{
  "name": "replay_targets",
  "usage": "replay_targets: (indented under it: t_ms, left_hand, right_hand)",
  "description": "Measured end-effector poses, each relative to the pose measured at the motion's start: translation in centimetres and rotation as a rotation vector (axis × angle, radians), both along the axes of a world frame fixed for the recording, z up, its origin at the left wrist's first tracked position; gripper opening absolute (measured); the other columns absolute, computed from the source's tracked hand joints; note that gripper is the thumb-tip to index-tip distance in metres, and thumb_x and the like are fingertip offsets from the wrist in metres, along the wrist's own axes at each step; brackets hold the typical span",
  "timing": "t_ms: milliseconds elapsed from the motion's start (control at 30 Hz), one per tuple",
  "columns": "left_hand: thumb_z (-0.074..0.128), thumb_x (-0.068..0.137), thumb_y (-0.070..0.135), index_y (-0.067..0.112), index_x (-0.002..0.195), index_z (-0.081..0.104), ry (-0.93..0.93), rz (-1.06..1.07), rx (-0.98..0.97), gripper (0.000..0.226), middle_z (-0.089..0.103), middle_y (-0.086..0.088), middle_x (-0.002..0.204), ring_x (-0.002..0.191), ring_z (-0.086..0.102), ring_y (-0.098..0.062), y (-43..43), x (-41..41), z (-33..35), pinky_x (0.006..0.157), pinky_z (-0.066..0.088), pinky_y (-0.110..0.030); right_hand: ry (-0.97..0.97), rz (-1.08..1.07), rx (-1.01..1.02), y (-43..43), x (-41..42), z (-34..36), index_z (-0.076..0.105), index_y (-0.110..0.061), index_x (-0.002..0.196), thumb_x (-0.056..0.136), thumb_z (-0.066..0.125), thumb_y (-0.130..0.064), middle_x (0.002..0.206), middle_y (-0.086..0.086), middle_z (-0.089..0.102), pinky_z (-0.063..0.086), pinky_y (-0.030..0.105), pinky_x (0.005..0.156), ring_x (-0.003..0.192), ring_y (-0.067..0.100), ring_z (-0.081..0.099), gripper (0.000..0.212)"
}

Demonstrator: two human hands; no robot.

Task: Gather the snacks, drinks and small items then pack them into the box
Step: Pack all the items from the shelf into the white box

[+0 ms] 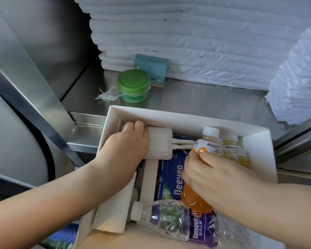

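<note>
Left hand [127, 142] curls over the white power bank [160, 142] in the box's [187, 116] far-left corner; right hand [214, 175] grips the orange drink bottle [207, 146] around its middle, touching the yellow bottle [234, 151]. Full and smooth-sided, so probably heavy and slippery; hold it mid-body. The 2 near walls crowd in, leaving room only over the tissue pack [171, 177]

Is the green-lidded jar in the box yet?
No, the green-lidded jar stands on the steel counter behind the box, outside it.
</note>
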State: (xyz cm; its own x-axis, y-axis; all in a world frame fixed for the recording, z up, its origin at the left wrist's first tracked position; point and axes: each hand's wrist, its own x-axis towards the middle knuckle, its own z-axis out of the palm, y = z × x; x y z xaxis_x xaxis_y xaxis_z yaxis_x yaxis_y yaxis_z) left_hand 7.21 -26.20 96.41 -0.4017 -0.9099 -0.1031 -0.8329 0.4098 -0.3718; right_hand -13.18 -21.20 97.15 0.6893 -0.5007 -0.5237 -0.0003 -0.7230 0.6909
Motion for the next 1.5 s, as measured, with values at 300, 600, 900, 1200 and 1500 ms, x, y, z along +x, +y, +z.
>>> replay_targets:
  t_ms: [300,600,900,1200,1500]
  left_hand:
    - [0.052,0.079,0.008,0.014,0.113,0.038,0.103,-0.052,-0.042,0.038,0.035,-0.002,0.103,0.091,0.042,-0.017,0.2,0.1,-0.9,0.053,0.037,-0.023]
    - [0.036,0.05,0.007,0.026,0.078,0.061,-0.115,0.045,-0.081,0.041,0.052,0.01,0.076,0.061,0.05,-0.004,0.8,0.3,1.0,0.042,0.019,-0.02]
    - [0.029,0.066,-0.005,0.014,0.105,0.051,0.011,-0.051,-0.153,0.048,0.049,0.0,0.102,0.087,0.054,-0.013,0.2,0.1,-0.9,0.057,0.032,-0.021]
    - [0.075,0.055,0.022,0.027,0.064,0.062,-0.076,0.011,-0.163,0.016,0.053,0.01,0.064,0.052,0.051,-0.004,0.4,-0.3,-0.4,0.042,0.021,-0.02]
    - [0.063,0.084,0.03,0.017,0.109,0.053,0.037,-0.04,-0.191,0.029,0.051,0.001,0.102,0.09,0.054,-0.014,0.5,0.6,-1.3,0.062,0.037,-0.023]
  right_hand:
    - [-0.096,-0.095,0.076,-1.1,0.7,-0.4,0.033,0.006,0.133,0.089,0.061,-0.012,0.131,0.029,0.042,0.038,0.049,0.097,0.122,0.046,0.035,0.055]
    - [-0.351,-0.316,0.273,-4.2,0.6,-2.6,0.042,-0.006,0.124,0.089,0.06,-0.016,0.129,0.017,0.052,0.044,0.047,0.094,0.124,0.033,0.042,0.04]
    - [-0.253,-0.294,0.348,-4.3,0.4,-2.5,0.033,-0.005,0.132,0.093,0.052,-0.009,0.141,0.021,0.038,0.032,0.05,0.105,0.131,0.035,0.031,0.043]
    - [-0.198,-0.256,0.292,-3.3,1.1,-2.5,0.035,-0.005,0.126,0.082,0.068,-0.006,0.135,0.023,0.044,0.035,0.048,0.101,0.124,0.037,0.037,0.055]
    - [-0.382,-0.339,0.39,-4.6,-0.4,-2.3,0.034,-0.012,0.136,0.09,0.06,-0.016,0.147,0.011,0.034,0.027,0.044,0.108,0.136,0.029,0.025,0.053]
